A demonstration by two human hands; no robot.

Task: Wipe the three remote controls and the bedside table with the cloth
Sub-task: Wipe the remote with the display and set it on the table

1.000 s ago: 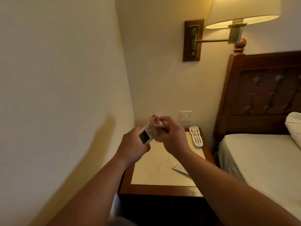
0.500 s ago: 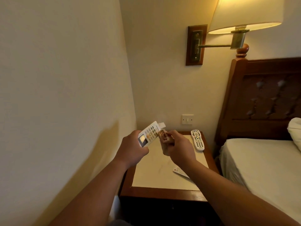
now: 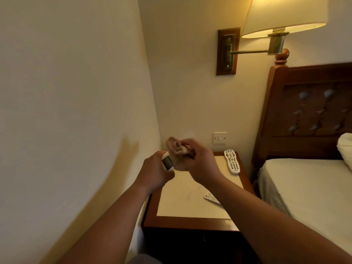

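Our left hand [image 3: 154, 174] grips the small-screen remote [image 3: 167, 162]; our right hand [image 3: 200, 162] bunches the cloth [image 3: 174, 147] just beyond those fingers — wiping it; next, probably turn it.

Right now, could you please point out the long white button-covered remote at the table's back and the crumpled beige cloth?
Long white button-covered remote [image 3: 231, 161]: head view, middle of its keypad.
Crumpled beige cloth [image 3: 173, 144]: head view, bunched top.
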